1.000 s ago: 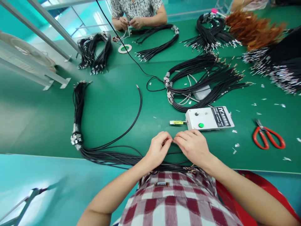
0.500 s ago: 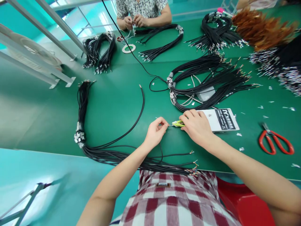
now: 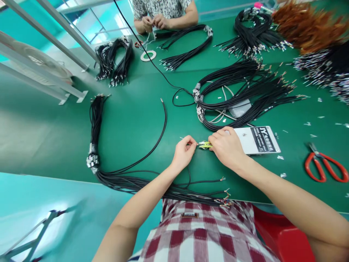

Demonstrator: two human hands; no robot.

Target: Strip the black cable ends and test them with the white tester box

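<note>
My left hand [image 3: 184,152] is closed, pinching the thin wire end of a black cable [image 3: 189,175] between thumb and fingertips. My right hand [image 3: 227,148] wraps around a small yellow-green wire stripper [image 3: 206,145], its tip pointing left and almost touching my left fingertips. Most of the stripper's handle is hidden in my palm. Below my hands a bundle of black cables [image 3: 120,179] runs along the table's front edge, its colored wire ends bare at the right. One cable [image 3: 160,140] from it curves up alone. Silver pieces [image 3: 93,160] gather around the bundle's left bend.
Right of my right hand lies a white box with black lettering [image 3: 257,140], then red-handled pliers [image 3: 324,165]. Looped black cable bundles [image 3: 218,123] lie ahead. Across the green table [image 3: 131,120] a co-worker's hands [image 3: 155,22] handle thin wire. Metal posts [image 3: 64,43] stand left.
The stripper's tip has moved slightly left, closer to my left fingertips, and less wire shows between them. The view has shifted a little; the cables on the table lie as before.
</note>
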